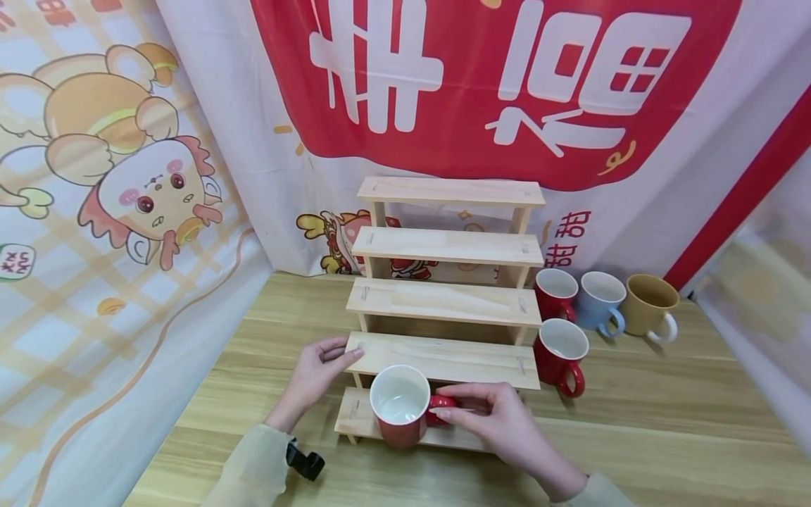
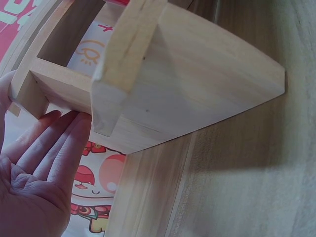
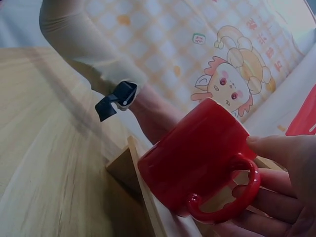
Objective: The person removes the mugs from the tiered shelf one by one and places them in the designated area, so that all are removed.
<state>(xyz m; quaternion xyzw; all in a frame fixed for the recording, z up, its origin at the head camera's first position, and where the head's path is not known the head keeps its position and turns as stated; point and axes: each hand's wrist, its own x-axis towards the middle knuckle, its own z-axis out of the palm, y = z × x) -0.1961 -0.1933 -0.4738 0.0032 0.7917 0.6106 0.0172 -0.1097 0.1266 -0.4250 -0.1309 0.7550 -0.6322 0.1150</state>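
My right hand [image 1: 503,422] pinches the handle of a red mug [image 3: 197,153] with a white inside. That mug is upright, over the lowest step of a wooden stepped rack [image 1: 443,358] in the head view. In the right wrist view its base overlaps the step's board. At the left end of the second step from the bottom, my left hand [image 1: 317,373] holds the board, thumb on top and fingers beneath. The left wrist view shows those fingers [image 2: 59,143] straight under the board, beside the rack's side panel [image 2: 197,74].
Right of the rack stand two more red mugs [image 1: 560,348], a light blue mug [image 1: 598,303] and a mustard mug [image 1: 646,306] with a white handle. A printed cloth [image 1: 241,105] hangs behind and at the left. Everything stands on a wood-grain table [image 1: 665,408].
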